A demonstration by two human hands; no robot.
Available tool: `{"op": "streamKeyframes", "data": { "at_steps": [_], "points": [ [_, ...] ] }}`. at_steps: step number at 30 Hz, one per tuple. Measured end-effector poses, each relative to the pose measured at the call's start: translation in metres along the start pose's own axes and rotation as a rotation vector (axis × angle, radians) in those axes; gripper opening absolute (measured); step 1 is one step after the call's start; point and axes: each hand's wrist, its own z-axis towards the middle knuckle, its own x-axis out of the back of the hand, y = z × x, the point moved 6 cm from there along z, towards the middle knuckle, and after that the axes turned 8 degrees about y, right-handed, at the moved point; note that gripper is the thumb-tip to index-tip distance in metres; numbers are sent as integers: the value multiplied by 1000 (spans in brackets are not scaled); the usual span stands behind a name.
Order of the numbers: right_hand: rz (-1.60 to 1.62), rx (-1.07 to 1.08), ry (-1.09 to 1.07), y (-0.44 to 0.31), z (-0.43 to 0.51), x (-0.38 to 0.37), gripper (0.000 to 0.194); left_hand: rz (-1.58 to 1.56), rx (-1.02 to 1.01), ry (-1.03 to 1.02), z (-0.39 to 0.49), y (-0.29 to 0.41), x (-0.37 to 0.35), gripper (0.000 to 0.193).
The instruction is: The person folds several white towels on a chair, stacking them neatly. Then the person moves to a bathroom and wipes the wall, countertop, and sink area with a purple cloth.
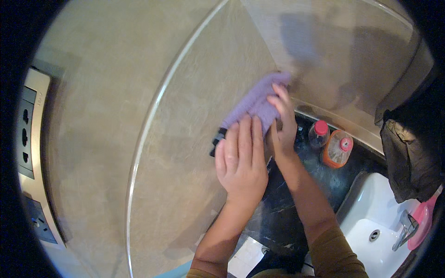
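A purple cloth [255, 99] lies against the beige wall near the corner, loosely wrapped around something whose black end [218, 140] sticks out at its lower left. My left hand [242, 163] rests with extended fingers on the cloth's lower edge, close to the black end. Higher up and to the right, my right hand [285, 121] grips the cloth's right part with bent fingers. What the cloth covers is mostly hidden.
Two bottles with red caps, one clear [318, 137] and one holding orange liquid [336, 153], stand on the dark marbled counter [281, 215]. A white sink [365, 205] with a metal faucet [406, 229], a hanging black bag [406, 163] and wall sockets [29, 135] flank the work.
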Motion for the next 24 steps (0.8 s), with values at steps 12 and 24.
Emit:
{"op": "streamKeyframes", "data": {
  "at_steps": [12,24],
  "points": [
    [6,-356,-130,-41,-184,31,31,168,-256,-313,-152,-24,42,37],
    [-21,-339,23,19,-100,28,46,-74,-133,-230,-63,10,-21,37]
  ]
}}
